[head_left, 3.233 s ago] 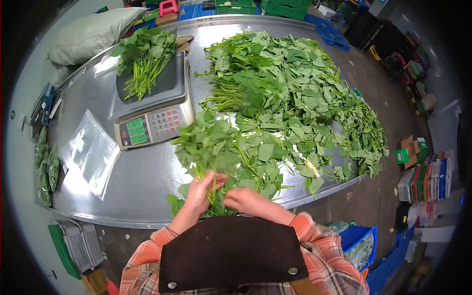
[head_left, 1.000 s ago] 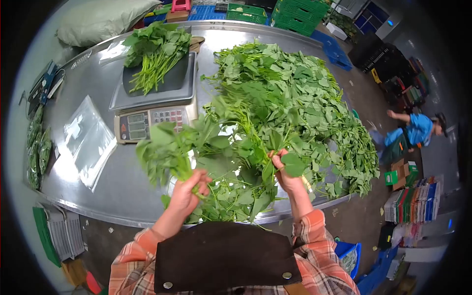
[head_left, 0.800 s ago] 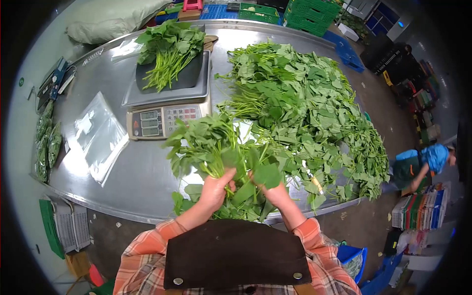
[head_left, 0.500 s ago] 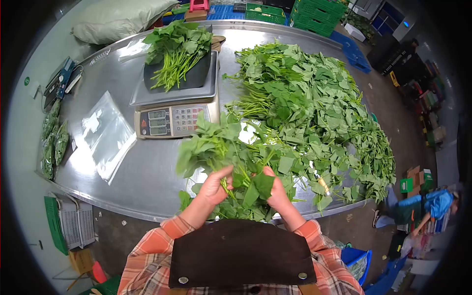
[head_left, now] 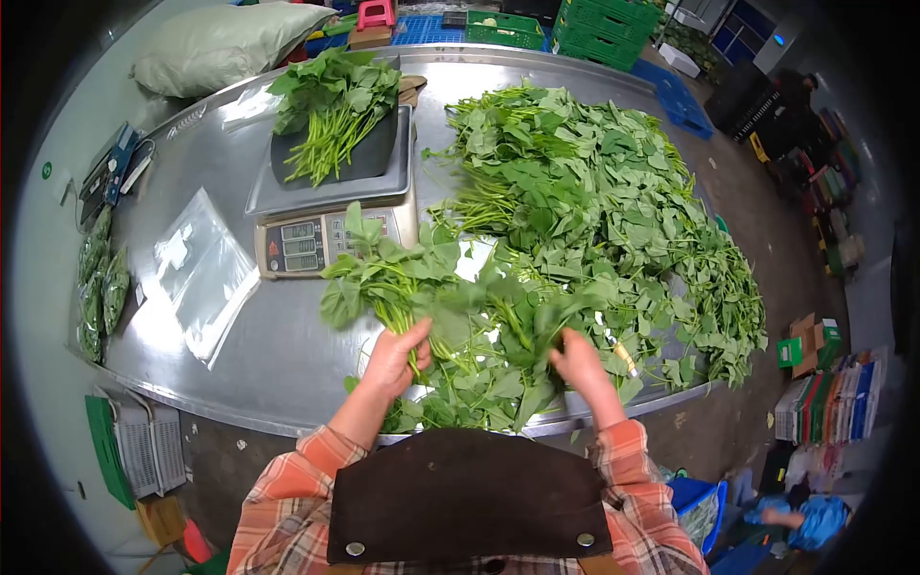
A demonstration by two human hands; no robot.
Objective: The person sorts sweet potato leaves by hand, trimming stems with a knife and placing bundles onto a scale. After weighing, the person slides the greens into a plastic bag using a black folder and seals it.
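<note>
My left hand [head_left: 395,359] is closed around the stems of a bunch of leafy greens [head_left: 388,287], whose leaves fan out in front of the scale. My right hand [head_left: 581,366] is closed at a few leafy stems [head_left: 537,331], partly blurred by motion. Loose greens [head_left: 470,398] lie below and between my hands at the table's near edge. A large heap of the same greens [head_left: 613,211] covers the table's right side. On the scale [head_left: 287,251], another bunch [head_left: 335,120] rests in a dark tray [head_left: 369,158].
Clear plastic bags [head_left: 196,278] lie left of the scale on the metal table [head_left: 297,374]. Bagged greens [head_left: 101,287] sit at the left edge. A yellow-handled tool [head_left: 625,359] lies near my right hand. Green crates [head_left: 604,34] stand behind. A person in blue [head_left: 810,517] is at lower right.
My right hand has moved right, away from my left hand, with leafy stems. My left hand has shifted slightly left with its bunch. The person in blue has bent lower.
</note>
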